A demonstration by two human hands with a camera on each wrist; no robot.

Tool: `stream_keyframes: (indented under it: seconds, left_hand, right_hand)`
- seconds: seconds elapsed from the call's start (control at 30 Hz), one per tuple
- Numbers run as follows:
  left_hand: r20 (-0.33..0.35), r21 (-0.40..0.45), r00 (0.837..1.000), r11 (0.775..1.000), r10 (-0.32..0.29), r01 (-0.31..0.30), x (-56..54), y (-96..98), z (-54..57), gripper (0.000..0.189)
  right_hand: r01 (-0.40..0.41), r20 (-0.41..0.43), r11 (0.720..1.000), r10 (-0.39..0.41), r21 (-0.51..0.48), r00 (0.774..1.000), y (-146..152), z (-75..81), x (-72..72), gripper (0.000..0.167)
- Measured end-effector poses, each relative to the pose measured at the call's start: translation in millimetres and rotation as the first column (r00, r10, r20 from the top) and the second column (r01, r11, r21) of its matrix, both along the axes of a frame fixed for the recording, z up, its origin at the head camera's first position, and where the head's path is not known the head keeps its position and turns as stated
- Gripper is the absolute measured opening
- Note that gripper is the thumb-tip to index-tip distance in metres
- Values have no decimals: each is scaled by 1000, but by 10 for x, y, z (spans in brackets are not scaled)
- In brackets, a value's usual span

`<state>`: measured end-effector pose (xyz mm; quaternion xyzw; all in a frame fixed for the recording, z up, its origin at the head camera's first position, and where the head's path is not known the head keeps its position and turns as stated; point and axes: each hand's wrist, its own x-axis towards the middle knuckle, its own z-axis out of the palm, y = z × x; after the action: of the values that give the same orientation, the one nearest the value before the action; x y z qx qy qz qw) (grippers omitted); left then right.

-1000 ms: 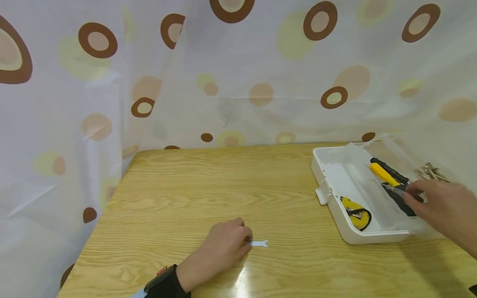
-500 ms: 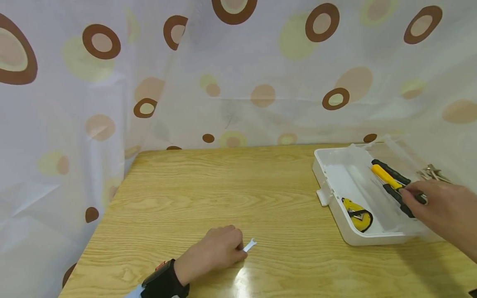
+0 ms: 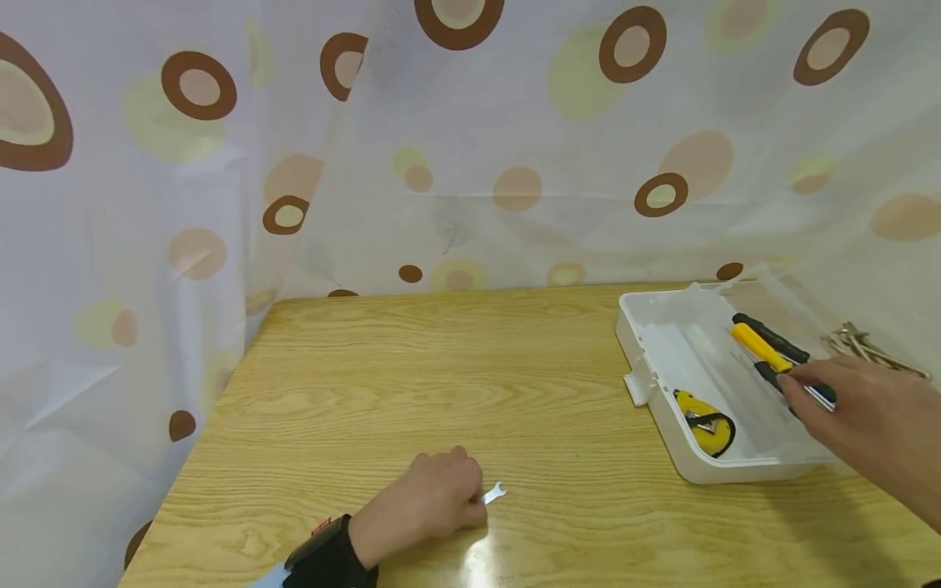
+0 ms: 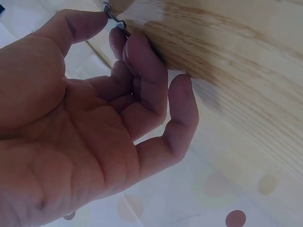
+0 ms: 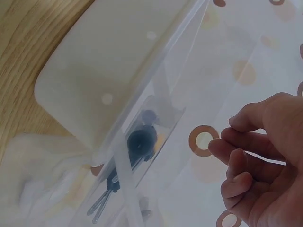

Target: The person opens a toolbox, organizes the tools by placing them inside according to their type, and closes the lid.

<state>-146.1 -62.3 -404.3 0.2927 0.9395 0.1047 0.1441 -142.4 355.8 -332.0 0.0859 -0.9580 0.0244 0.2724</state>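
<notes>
My left hand pinches a small silver open-end wrench just above or on the wood table; its open end points right. In the left wrist view, the wrench sits between thumb and index fingertip, the other fingers curled loosely. My right hand hovers over the right side of a white toolbox, fingers loosely bent. Nothing shows between those fingers in the right wrist view. Beneath it lie a yellow-handled tool and black-handled tools, partly hidden.
A yellow and black tape measure lies in the box's near-left part. Loose metal pieces rest at its right side, beside the translucent lid. A patterned curtain stands behind the wood table.
My left hand has drawn the wrench slightly left and nearer, turning its open end obliquely upward. My right hand has stayed over the box, shifting slightly; a silver part now shows beneath it.
</notes>
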Motion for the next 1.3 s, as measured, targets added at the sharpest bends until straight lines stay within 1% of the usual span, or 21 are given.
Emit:
stream_keyframes:
  seconds: [0.03,0.1,0.13,0.17,0.23,0.27,0.3,0.4,0.5,0.6,0.67,0.73,0.87,0.93,1.0,1.07,1.1,1.17,1.23,1.27,1.3]
  left_hand:
    - [2,-8,1000,1000,2,-2,4,4,0,31]
    - [2,-27,1000,1000,3,-3,16,10,3,34]
    - [-6,-35,1000,999,1,-1,21,12,2,35]
    - [-7,-36,1000,999,1,-1,28,14,3,36]
    - [-14,-36,1000,999,1,-1,38,16,-2,38]
    - [-21,-33,1000,999,2,-3,42,16,-5,39]
    - [-27,-25,1000,1000,2,-3,43,15,-11,39]
    - [-31,7,1000,1000,0,0,42,19,-23,42]
    - [-31,30,1000,1000,-4,5,42,33,-27,44]
    - [-3,70,1000,997,-9,9,48,42,-20,47]
    - [31,107,999,994,-15,12,39,39,-22,49]
    - [80,149,997,989,-15,3,29,24,-27,50]
    - [139,209,990,978,-15,-14,4,-5,-51,47]
    - [135,222,990,975,-31,0,-1,-2,-57,46]
    - [101,230,993,973,-57,32,5,6,-52,44]
    - [19,218,996,972,-91,84,27,26,-34,37]
    - [-35,206,994,972,-108,113,46,44,-15,30]
    - [-128,211,982,963,-141,165,95,87,38,14]
    - [-195,236,966,948,-169,213,157,140,119,6]
    - [-202,273,963,934,-181,232,191,167,163,7]
    - [-205,320,960,913,-193,252,228,191,205,8]
  right_hand:
    - [-16,-16,1000,16,-1,1000,-12,-1,13,14]
    - [-88,-79,996,88,2,993,-63,-11,31,36]
    - [-134,-122,991,135,15,983,-108,-17,43,46]
    - [-180,-153,983,183,30,971,-174,-22,60,56]
    - [-302,-234,951,309,66,922,-341,-56,91,68]
    - [-358,-254,930,367,85,895,-445,-77,107,70]
    - [-403,-262,910,415,99,872,-559,-95,127,65]
    - [-518,-243,847,531,119,812,-872,-172,168,57]
    - [-578,-200,809,588,110,784,-1081,-222,188,55]
    - [-602,-171,793,608,93,775,-1159,-252,196,54]
    - [-602,-157,794,608,90,778,-1166,-263,202,54]
    - [-588,-141,804,594,87,792,-1164,-273,217,56]
    - [-559,-132,824,567,96,813,-1150,-291,244,60]
    - [-557,-138,825,565,94,813,-1136,-297,254,60]
    - [-583,-144,808,589,80,795,-1125,-299,265,57]
    - [-631,-128,775,631,47,765,-1132,-293,289,54]
    - [-668,-122,744,665,26,737,-1143,-291,301,50]
    - [-747,-113,664,742,-7,661,-1182,-283,331,43]
    - [-815,-108,578,809,-28,578,-1235,-271,366,35]
    - [-842,-108,539,835,-30,539,-1262,-264,383,31]
    - [-867,-116,497,860,-29,497,-1289,-257,397,28]
